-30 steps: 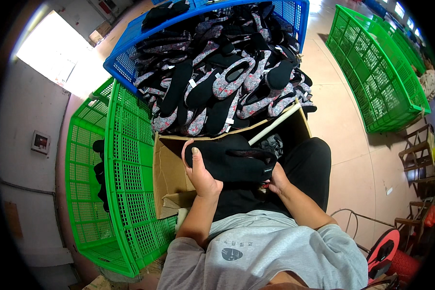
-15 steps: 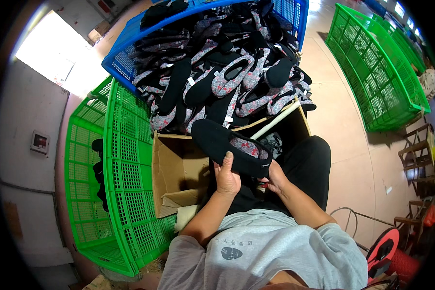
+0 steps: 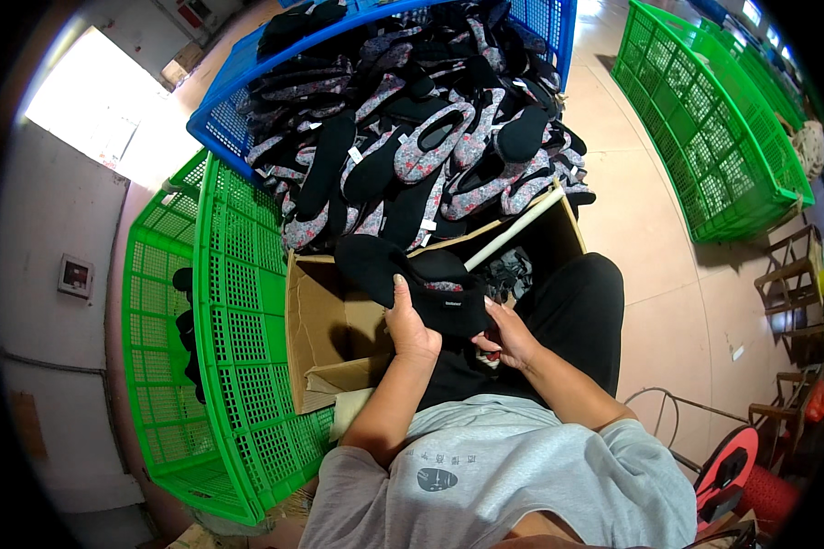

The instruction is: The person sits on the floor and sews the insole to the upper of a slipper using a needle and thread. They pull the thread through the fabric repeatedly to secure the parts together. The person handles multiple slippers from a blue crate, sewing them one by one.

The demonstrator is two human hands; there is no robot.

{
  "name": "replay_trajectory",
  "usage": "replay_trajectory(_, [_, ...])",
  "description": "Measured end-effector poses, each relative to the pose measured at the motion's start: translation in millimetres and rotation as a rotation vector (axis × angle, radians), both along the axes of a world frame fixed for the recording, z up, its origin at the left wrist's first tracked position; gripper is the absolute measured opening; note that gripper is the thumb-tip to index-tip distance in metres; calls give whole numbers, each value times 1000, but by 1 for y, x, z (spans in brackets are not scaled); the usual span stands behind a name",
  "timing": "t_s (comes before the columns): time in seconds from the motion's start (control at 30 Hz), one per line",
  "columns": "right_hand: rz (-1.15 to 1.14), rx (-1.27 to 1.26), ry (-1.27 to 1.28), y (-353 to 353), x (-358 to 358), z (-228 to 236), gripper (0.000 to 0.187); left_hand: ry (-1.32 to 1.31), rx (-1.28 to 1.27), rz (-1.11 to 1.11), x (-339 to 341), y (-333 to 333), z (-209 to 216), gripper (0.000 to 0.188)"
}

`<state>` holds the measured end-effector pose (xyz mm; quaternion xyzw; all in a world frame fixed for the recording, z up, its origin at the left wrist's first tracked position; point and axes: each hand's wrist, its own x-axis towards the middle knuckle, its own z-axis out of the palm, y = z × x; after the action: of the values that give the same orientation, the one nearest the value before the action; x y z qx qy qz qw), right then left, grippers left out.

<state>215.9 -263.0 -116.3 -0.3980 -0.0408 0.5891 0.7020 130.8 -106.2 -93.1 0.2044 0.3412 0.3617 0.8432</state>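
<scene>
A black cloth shoe [image 3: 368,265] with a floral lining is held between my two hands above my lap, its toe up and to the left. My left hand [image 3: 414,328] grips it along the near side, thumb on the upper. At the heel end, my right hand [image 3: 513,337] is closed on the shoe, fingers partly hidden. A small red-and-white thing [image 3: 491,357] shows just below the right hand, too small to make out. Beyond the shoe lies a heap of similar shoes [image 3: 435,142], many showing floral fabric on the outside.
A blue crate [image 3: 231,96] holds the heap. An open cardboard box [image 3: 313,316] stands before it, with a white tube [image 3: 522,224] along its right part. Green crates [image 3: 238,320] flank my left; another green crate [image 3: 696,119] stands far right, near wooden racks [image 3: 796,284].
The shoe has tilted, so its side faces me more and the opening shows less. Both hands have shifted slightly left and turned with it.
</scene>
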Motion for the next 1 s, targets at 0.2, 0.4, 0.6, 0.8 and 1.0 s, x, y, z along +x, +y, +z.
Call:
replay_trajectory(0.2, [3,100,42,-1,0,7,50,-92,-68,-39,0,3,2,49])
replay_trajectory(0.4, [-1,89,43,-2,0,8,49,-70,-46,-59,1,2,-1,51])
replay_trajectory(0.6, [-6,84,23,-1,-1,8,36,-75,-59,-65,-1,-1,2,59])
replay_trajectory(0.8, [-36,94,-88,1,-3,0,49,7,8,-52,-1,-3,6,61])
replay_trajectory(1.0, [-57,39,-94,1,-6,9,43,46,34,-62,-3,-2,7,62])
